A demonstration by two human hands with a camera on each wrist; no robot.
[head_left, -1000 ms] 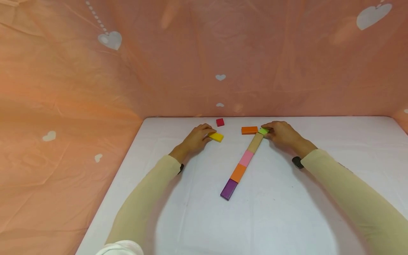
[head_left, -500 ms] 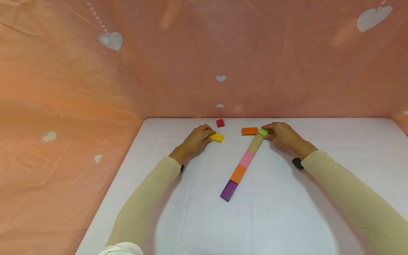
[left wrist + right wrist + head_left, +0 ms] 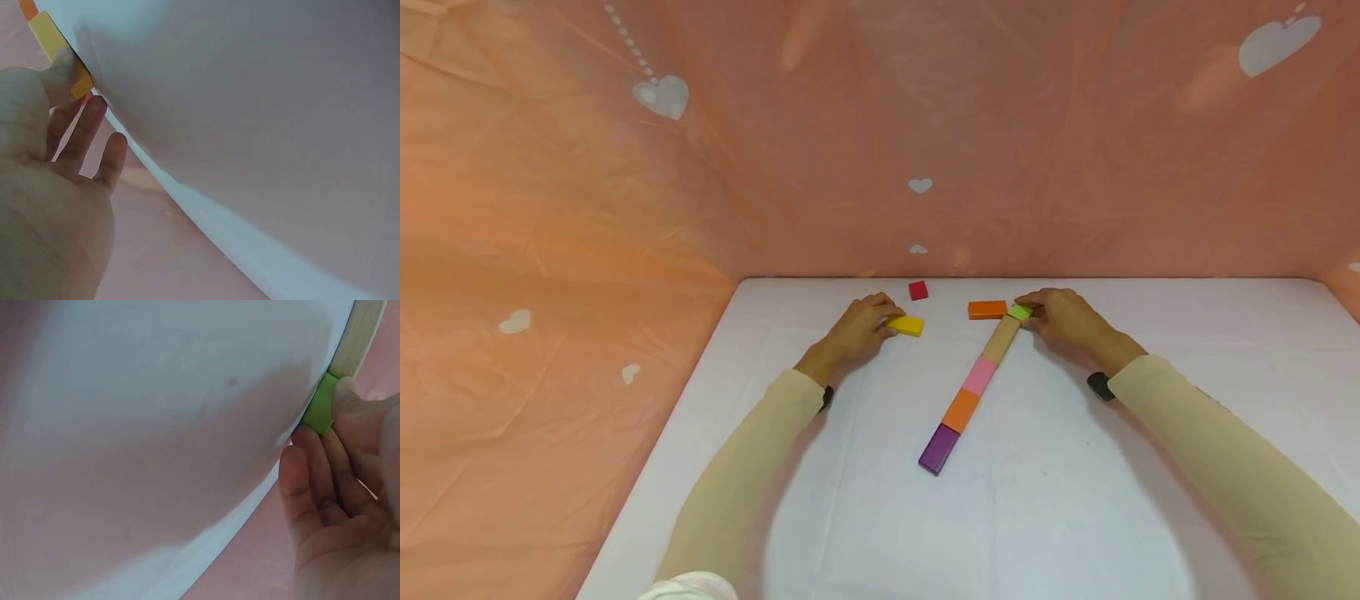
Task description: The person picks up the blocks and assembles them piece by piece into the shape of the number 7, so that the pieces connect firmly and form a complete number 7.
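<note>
In the head view my left hand (image 3: 857, 331) pinches a yellow block (image 3: 908, 325) by its left end; the left wrist view shows the thumb across that yellow block (image 3: 49, 36). Over on the right, my right hand (image 3: 1063, 321) grips a small green block (image 3: 1019, 311) between thumb and fingers. This green block (image 3: 321, 405) touches the far end of a slanting row. From there the row runs toward me: a tan block (image 3: 1002, 339), a pink block (image 3: 980, 375), an orange block (image 3: 961, 410) and a purple block (image 3: 938, 449).
Another orange block (image 3: 987, 310) lies crosswise, its right end by the top of the row. A red block (image 3: 918, 290) sits near the far edge of the white table (image 3: 1060, 517). An orange cloth with hearts (image 3: 820, 150) hangs behind and to the left.
My left hand has shifted slightly left with the yellow block, which has turned a little. The right hand and the row stay where they were.
</note>
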